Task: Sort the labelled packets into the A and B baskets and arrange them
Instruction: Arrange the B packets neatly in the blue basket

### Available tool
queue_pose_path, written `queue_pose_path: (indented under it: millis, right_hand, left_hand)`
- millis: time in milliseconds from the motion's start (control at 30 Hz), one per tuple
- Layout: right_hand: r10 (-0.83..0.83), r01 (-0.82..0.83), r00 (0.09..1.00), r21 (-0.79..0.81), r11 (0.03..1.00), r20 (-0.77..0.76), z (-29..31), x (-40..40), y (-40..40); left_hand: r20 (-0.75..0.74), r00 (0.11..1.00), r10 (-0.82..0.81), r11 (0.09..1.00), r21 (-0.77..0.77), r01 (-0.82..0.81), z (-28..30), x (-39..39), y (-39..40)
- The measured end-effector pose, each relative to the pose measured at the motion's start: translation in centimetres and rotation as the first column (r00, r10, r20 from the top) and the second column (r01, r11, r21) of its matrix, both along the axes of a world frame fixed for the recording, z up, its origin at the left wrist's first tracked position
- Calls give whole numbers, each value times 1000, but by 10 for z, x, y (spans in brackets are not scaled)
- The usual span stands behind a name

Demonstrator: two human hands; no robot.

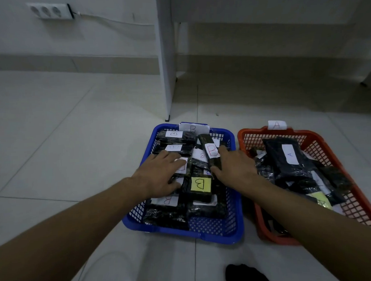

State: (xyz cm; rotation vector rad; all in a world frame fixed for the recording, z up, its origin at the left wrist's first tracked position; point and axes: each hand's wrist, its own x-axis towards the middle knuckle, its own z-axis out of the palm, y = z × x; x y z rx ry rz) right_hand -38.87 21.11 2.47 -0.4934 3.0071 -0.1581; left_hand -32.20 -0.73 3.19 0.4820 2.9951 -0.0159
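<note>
While tall B packet (210,153) stands tilted among packets heaped in blue basket (217,233), risks toppling onto neighbours. Right hand (236,167) curled round it; left hand (160,172) flat, pressing packets. Orange basket (274,240) just beside: could snag.

The B basket (234,227) stands on the floor (54,134). The A basket (332,154) sits just right of it, close beside but apparently not touching. Packets (166,216) lie in the B basket, stacked in layers. 2 hands, the left hand (160,174) and the right hand (236,166), rest on those packets. A furniture panel (166,57) stands behind the B basket; a wall socket strip (49,11) lies far behind, to the left.
</note>
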Motion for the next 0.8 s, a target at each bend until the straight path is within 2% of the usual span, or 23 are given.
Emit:
queue_pose_path:
  millis: [100, 267, 367, 433, 533, 633, 700, 800]
  right_hand:
    - [-53, 54, 998, -29, 998, 32, -2, -7, -8]
    - [-167, 216, 973, -364, 906, 162, 9, -14, 2]
    - [-88, 121, 992, -537, 835, 88, 21, -2, 14]
    - [-15, 33, 999, -596, 802, 34, 27, 12, 19]
    - [147, -82, 987, -596, 799, 61, 27, 33, 18]
    - [238, -165, 969, -531, 831, 71, 21, 48, 18]
    - [265, -186, 961, -526, 829, 77, 20, 56, 19]
    - [386, -293, 914, -451, 843, 128, 16, 67, 17]
  left_hand:
    - [-21, 1000, 4, 999, 43, -3, -1, 3, -3]
    - [-72, 997, 42, 989, 146, -31, 7, 8, -10]
    - [-84, 988, 133, 963, 246, -108, 14, 12, -14]
    - [-95, 970, 222, 916, 360, -174, 20, 14, -18]
    - [-74, 932, 356, 798, 542, -262, 30, 14, -24]
    - [-43, 918, 395, 743, 602, -291, 37, 18, -31]
    - [16, 941, 338, 750, 599, -279, 36, 24, -37]
    - [110, 978, 175, 840, 501, -207, 30, 31, -41]
